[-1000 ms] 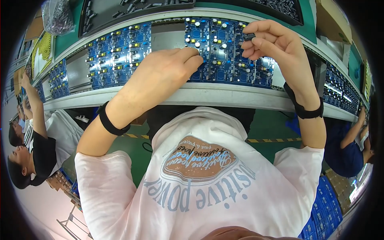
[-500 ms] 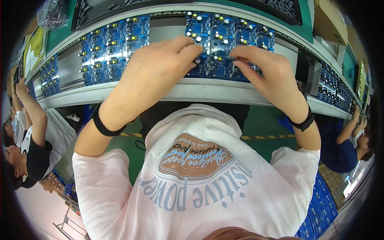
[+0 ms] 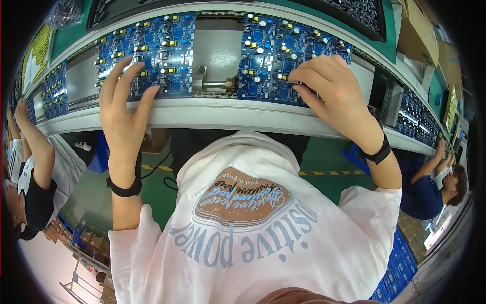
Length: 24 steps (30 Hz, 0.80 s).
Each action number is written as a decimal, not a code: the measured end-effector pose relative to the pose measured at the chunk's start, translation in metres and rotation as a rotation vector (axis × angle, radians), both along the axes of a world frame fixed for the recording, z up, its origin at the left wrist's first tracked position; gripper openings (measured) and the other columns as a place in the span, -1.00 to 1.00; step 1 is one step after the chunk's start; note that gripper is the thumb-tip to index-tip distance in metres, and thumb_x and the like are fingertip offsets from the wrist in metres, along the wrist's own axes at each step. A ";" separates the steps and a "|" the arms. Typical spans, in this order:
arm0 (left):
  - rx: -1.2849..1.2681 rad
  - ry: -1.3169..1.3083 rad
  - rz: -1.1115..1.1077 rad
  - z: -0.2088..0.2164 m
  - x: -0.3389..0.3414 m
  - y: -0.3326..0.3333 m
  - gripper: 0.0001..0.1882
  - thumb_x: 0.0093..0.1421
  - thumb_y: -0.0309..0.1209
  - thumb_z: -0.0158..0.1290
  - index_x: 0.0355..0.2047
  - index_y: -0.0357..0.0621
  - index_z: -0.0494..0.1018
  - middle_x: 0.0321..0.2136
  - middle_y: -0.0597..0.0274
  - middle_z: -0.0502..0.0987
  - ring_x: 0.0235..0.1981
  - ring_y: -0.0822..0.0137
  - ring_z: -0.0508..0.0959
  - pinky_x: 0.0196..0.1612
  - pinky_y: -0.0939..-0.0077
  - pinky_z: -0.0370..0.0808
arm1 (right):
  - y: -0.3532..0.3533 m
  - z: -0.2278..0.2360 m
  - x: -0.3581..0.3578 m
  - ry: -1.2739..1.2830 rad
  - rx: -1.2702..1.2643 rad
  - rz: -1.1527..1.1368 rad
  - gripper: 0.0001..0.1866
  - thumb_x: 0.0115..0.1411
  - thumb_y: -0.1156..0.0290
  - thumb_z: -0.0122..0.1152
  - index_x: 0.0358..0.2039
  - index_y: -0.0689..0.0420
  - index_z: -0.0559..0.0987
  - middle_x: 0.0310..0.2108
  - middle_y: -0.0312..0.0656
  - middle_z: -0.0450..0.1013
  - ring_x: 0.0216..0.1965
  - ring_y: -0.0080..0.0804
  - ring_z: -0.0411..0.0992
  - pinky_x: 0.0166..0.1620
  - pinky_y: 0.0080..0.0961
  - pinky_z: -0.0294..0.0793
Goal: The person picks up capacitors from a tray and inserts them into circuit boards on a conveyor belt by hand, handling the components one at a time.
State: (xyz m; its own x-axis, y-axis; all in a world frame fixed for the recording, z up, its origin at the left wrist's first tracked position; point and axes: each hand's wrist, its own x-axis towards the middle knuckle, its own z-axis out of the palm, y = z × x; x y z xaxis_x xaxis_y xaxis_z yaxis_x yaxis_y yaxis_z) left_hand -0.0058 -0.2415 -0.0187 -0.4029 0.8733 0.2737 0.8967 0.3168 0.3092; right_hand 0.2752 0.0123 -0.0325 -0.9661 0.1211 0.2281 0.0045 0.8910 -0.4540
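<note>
Two large blue circuit-board panels lie on the conveyor line in front of me, a gap between them. Over the lower edge of the left circuit-board panel (image 3: pixel 174 55), my left hand (image 3: pixel 124 101) is spread open, thumb and fingers apart, with nothing held. My right hand (image 3: pixel 331 88) is above the lower part of the right circuit-board panel (image 3: pixel 260 63), its thumb and fingertips drawn together. Whatever sits between those fingertips is too small to make out. White round capacitors and yellow block parts stand on both panels. A black band circles each wrist.
A metal shaft (image 3: pixel 215 84) with a gear shows in the gap. Beyond the line, black trays (image 3: pixel 349 12) hold many small dark components. A cardboard box (image 3: pixel 419 33) stands at far right. The pale conveyor rail (image 3: pixel 202 114) runs before me. People work on both sides.
My left hand has swung left from the right panel to the left one and opened. The panels have shifted slightly. My right hand stays over the right panel, fingers still pinched.
</note>
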 end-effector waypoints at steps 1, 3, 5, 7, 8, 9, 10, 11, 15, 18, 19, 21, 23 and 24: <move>0.002 -0.003 0.002 -0.002 0.001 -0.001 -0.53 0.10 -0.41 0.37 0.04 -0.15 0.57 0.15 0.11 0.53 0.12 0.01 0.53 0.16 0.18 0.45 | 0.001 0.001 0.000 -0.003 0.003 0.002 -0.76 0.11 0.56 0.37 -0.18 0.12 0.62 -0.24 -0.21 0.54 -0.20 -0.22 0.48 -0.16 -0.31 0.35; 0.005 0.013 0.020 -0.004 0.002 -0.004 -0.48 0.12 -0.39 0.36 0.10 -0.12 0.54 0.19 0.10 0.49 0.16 0.00 0.49 0.20 0.16 0.42 | 0.002 0.002 0.000 -0.005 0.009 0.009 -0.76 0.11 0.56 0.37 -0.18 0.12 0.62 -0.24 -0.22 0.54 -0.20 -0.22 0.48 -0.15 -0.31 0.35; -0.007 0.001 0.017 -0.006 0.004 -0.006 -0.46 0.12 -0.38 0.36 0.12 -0.12 0.53 0.21 0.10 0.48 0.18 -0.02 0.47 0.22 0.14 0.40 | 0.001 0.004 0.000 -0.017 -0.003 0.009 -0.77 0.11 0.56 0.37 -0.19 0.11 0.62 -0.24 -0.23 0.55 -0.20 -0.23 0.48 -0.14 -0.31 0.35; -0.019 -0.012 0.006 -0.007 0.004 -0.005 -0.45 0.12 -0.37 0.36 0.14 -0.11 0.52 0.22 0.09 0.46 0.20 -0.03 0.45 0.24 0.12 0.38 | 0.001 0.005 0.000 -0.015 -0.003 -0.007 -0.77 0.11 0.56 0.37 -0.19 0.11 0.62 -0.24 -0.24 0.55 -0.20 -0.23 0.48 -0.13 -0.31 0.35; -0.014 -0.008 -0.002 -0.008 0.005 -0.005 -0.45 0.12 -0.36 0.36 0.13 -0.11 0.52 0.23 0.09 0.46 0.20 -0.05 0.44 0.26 0.10 0.36 | 0.000 0.005 0.001 -0.014 -0.005 -0.024 -0.77 0.11 0.56 0.37 -0.19 0.11 0.62 -0.24 -0.24 0.55 -0.20 -0.24 0.48 -0.12 -0.31 0.35; -0.007 -0.004 -0.010 -0.009 0.005 -0.004 -0.45 0.11 -0.36 0.36 0.13 -0.11 0.52 0.23 0.08 0.46 0.20 -0.06 0.44 0.28 0.07 0.34 | 0.000 0.004 0.000 -0.013 -0.001 -0.023 -0.77 0.11 0.56 0.37 -0.19 0.11 0.62 -0.24 -0.24 0.55 -0.20 -0.24 0.48 -0.12 -0.31 0.35; -0.003 -0.004 -0.008 -0.009 0.005 -0.004 -0.45 0.11 -0.36 0.36 0.13 -0.11 0.52 0.23 0.08 0.46 0.20 -0.06 0.44 0.28 0.07 0.34 | -0.001 0.004 0.000 -0.019 -0.008 -0.017 -0.77 0.11 0.56 0.37 -0.19 0.11 0.62 -0.24 -0.24 0.55 -0.20 -0.24 0.48 -0.11 -0.32 0.35; -0.016 0.004 -0.005 -0.010 0.006 -0.004 -0.44 0.11 -0.35 0.36 0.13 -0.11 0.51 0.23 0.07 0.45 0.21 -0.07 0.43 0.30 0.05 0.32 | -0.002 0.004 -0.001 -0.025 -0.015 -0.011 -0.77 0.11 0.56 0.37 -0.19 0.11 0.62 -0.24 -0.24 0.55 -0.20 -0.24 0.48 -0.11 -0.32 0.36; -0.035 0.018 -0.005 -0.009 0.011 -0.002 -0.44 0.12 -0.32 0.36 0.13 -0.11 0.50 0.22 0.05 0.46 0.19 -0.07 0.44 0.34 -0.01 0.29 | -0.001 0.007 0.000 -0.021 0.024 0.010 -0.76 0.10 0.56 0.38 -0.19 0.11 0.62 -0.23 -0.24 0.55 -0.20 -0.24 0.48 -0.11 -0.32 0.37; -0.025 0.045 -0.069 -0.008 0.016 0.004 -0.44 0.12 -0.30 0.35 0.13 -0.11 0.50 0.20 0.06 0.48 0.16 -0.03 0.48 0.35 -0.04 0.28 | -0.001 0.007 -0.001 -0.032 0.024 0.001 -0.76 0.10 0.57 0.38 -0.19 0.12 0.62 -0.23 -0.24 0.55 -0.20 -0.24 0.49 -0.10 -0.32 0.37; -0.025 0.045 -0.065 -0.007 0.018 0.006 -0.44 0.12 -0.30 0.35 0.13 -0.11 0.50 0.20 0.06 0.48 0.16 -0.03 0.48 0.35 -0.04 0.28 | 0.000 0.008 -0.001 -0.019 0.043 0.017 -0.76 0.09 0.54 0.38 -0.20 0.11 0.62 -0.26 -0.25 0.52 -0.20 -0.27 0.48 -0.11 -0.34 0.36; -0.007 0.032 -0.100 -0.006 0.022 0.010 -0.44 0.12 -0.29 0.35 0.13 -0.11 0.50 0.19 0.05 0.49 0.14 -0.01 0.50 0.36 -0.06 0.28 | 0.001 0.008 -0.002 -0.003 0.063 0.034 -0.76 0.07 0.51 0.38 -0.20 0.11 0.62 -0.28 -0.27 0.48 -0.21 -0.31 0.46 -0.13 -0.36 0.35; -0.019 0.045 -0.115 -0.002 0.025 0.014 -0.44 0.11 -0.29 0.35 0.12 -0.11 0.50 0.18 0.05 0.49 0.14 0.00 0.50 0.36 -0.05 0.29 | 0.002 0.008 -0.003 0.032 0.099 0.091 -0.75 0.05 0.52 0.38 -0.21 0.13 0.61 -0.29 -0.25 0.49 -0.22 -0.29 0.46 -0.13 -0.34 0.38; -0.026 0.028 -0.129 -0.002 0.026 0.016 -0.44 0.10 -0.28 0.35 0.11 -0.11 0.50 0.18 0.04 0.49 0.14 0.00 0.50 0.35 -0.04 0.29 | 0.001 0.008 -0.004 0.038 0.103 0.090 -0.75 0.05 0.52 0.38 -0.21 0.13 0.61 -0.29 -0.25 0.49 -0.22 -0.29 0.46 -0.13 -0.34 0.38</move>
State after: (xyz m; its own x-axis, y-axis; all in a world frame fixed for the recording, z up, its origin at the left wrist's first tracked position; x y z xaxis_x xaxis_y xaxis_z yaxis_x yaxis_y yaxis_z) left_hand 0.0200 -0.2253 -0.0207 -0.2791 0.9243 0.2603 0.9387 0.2055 0.2767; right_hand 0.2712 0.0133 -0.0244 -0.9624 0.0083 0.2716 -0.0933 0.9287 -0.3589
